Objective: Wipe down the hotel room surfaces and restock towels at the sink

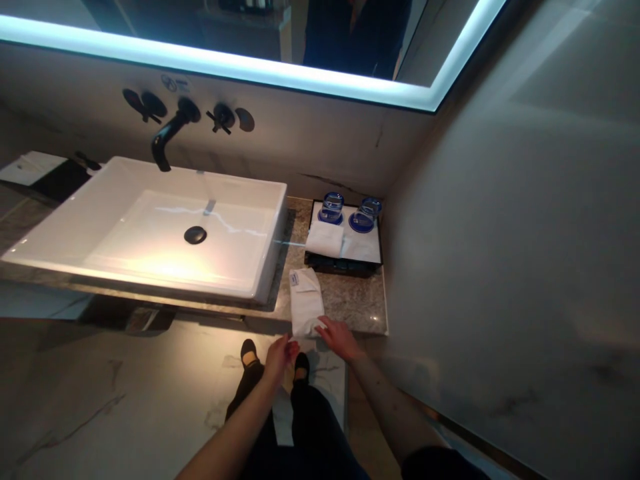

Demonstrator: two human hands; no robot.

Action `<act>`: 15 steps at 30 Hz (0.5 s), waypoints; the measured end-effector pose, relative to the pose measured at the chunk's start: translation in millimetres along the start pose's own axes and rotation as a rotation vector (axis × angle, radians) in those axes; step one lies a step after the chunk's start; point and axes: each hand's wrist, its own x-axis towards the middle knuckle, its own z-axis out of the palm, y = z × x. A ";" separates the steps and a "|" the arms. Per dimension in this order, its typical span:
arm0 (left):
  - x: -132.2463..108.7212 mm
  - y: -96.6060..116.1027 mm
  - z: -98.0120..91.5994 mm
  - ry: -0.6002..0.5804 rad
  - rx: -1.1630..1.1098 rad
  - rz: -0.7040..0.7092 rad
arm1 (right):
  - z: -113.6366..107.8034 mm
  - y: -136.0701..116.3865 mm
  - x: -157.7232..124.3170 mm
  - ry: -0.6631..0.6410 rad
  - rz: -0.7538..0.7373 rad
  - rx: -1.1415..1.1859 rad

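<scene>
A folded white towel (pixel 306 300) with a small blue-and-white label lies lengthwise on the stone counter, its near end at the front edge. My right hand (pixel 341 339) pinches the near right corner of this towel between thumb and fingers. At the near left corner is my left hand (pixel 281 357), its fingers closed together and seemingly on the towel's edge; the fingertips are partly hidden. Beyond the towel stands a black-edged tray (pixel 363 250) carrying a second folded white cloth (pixel 325 239) and two upside-down glasses (pixel 332 205) on blue coasters.
A white rectangular basin (pixel 270 247) fills the counter's left part, under a black wall tap (pixel 167 137). The grey wall (pixel 500 233) closes off the right side. A lit mirror (pixel 240 59) hangs above. Another dark tray (pixel 60 179) with a white card sits far left.
</scene>
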 end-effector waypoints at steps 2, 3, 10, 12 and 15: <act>-15.2 -3.3 -7.6 0.105 0.220 0.330 | -4.4 -5.0 20.5 0.033 0.111 0.091; -21.3 -3.6 -8.6 0.088 0.401 0.563 | -5.6 -6.8 30.1 0.040 0.136 0.146; -1.0 18.5 18.1 -0.164 1.372 1.334 | -5.9 -4.2 75.2 0.077 0.214 0.242; 13.2 29.5 22.1 -0.159 1.460 1.269 | -10.7 -3.1 73.5 0.116 0.262 0.215; 29.1 46.0 21.0 -0.208 1.539 1.214 | -19.2 -1.8 57.5 0.187 0.079 0.074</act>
